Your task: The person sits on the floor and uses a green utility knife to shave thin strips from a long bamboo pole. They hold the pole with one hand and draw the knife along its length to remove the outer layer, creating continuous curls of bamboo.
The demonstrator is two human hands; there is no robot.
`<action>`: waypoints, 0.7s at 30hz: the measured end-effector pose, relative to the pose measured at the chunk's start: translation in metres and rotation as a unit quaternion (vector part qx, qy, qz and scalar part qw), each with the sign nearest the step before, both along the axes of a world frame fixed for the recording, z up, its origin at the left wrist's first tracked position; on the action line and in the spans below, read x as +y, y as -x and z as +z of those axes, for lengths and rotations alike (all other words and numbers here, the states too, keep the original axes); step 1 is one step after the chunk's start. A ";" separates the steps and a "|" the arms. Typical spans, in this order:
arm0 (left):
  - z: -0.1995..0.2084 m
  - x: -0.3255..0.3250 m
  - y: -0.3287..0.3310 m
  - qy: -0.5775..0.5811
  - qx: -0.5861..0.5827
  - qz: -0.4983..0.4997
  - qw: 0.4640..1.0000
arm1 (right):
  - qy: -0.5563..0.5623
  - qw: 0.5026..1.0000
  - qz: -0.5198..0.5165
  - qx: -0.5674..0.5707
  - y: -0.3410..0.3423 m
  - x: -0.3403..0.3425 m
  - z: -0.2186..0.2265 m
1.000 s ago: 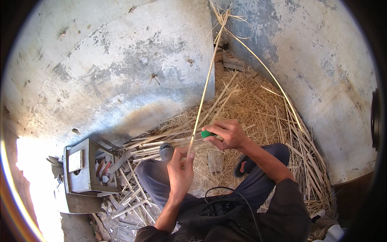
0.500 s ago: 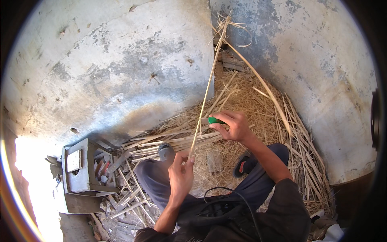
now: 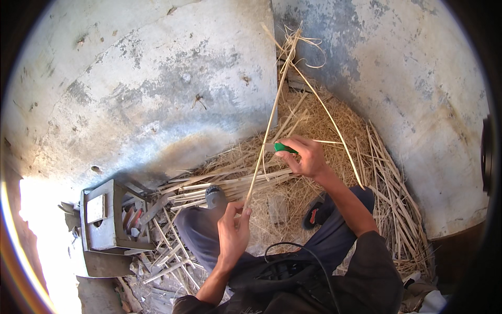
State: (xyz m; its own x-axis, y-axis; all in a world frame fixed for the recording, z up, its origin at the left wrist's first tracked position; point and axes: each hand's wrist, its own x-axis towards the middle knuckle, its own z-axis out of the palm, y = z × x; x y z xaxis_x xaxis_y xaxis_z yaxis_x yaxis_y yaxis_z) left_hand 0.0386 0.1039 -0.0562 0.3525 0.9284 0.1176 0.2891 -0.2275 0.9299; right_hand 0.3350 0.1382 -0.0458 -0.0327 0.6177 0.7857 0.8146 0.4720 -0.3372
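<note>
My left hand [image 3: 233,230] pinches the lower end of a long, thin pale strip [image 3: 273,112], which looks like bamboo. The strip slants up and away to a tangle of curled shavings [image 3: 293,39] at the wall corner. A small knife with a green handle [image 3: 285,148] is gripped in my right hand [image 3: 309,157]. Its short blade meets the strip about midway, and a thin sliver [image 3: 265,168] hangs off just below the blade. A second thin strip [image 3: 329,115] bends down from the tangle toward my right knee, its lower end loose.
Straw-like shavings [image 3: 334,125] heap between my legs and the walls. Split sticks [image 3: 400,209] lie along the right; more [image 3: 219,183] lie at the left. A weathered wooden box [image 3: 104,230] with odds and ends stands at the left. A dark cable [image 3: 314,254] loops across my lap.
My right hand and the knife have moved slightly up the strip and to the right. The hanging sliver below the blade is longer. The second strip at the right has swung and looks thinner.
</note>
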 end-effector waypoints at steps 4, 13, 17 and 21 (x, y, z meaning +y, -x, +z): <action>-0.006 -0.003 0.004 -0.004 0.010 -0.012 1.000 | -0.005 0.999 -0.026 0.039 -0.024 0.014 -0.020; -0.019 -0.032 0.034 0.020 0.063 -0.069 0.995 | 0.013 0.981 -0.157 0.114 -0.091 0.023 0.003; -0.017 -0.033 0.040 0.060 0.057 -0.073 0.994 | 0.011 0.976 -0.189 0.112 -0.094 0.016 0.004; -0.009 -0.034 0.040 0.053 0.047 -0.061 0.996 | 0.036 0.973 -0.177 0.141 -0.093 0.020 0.001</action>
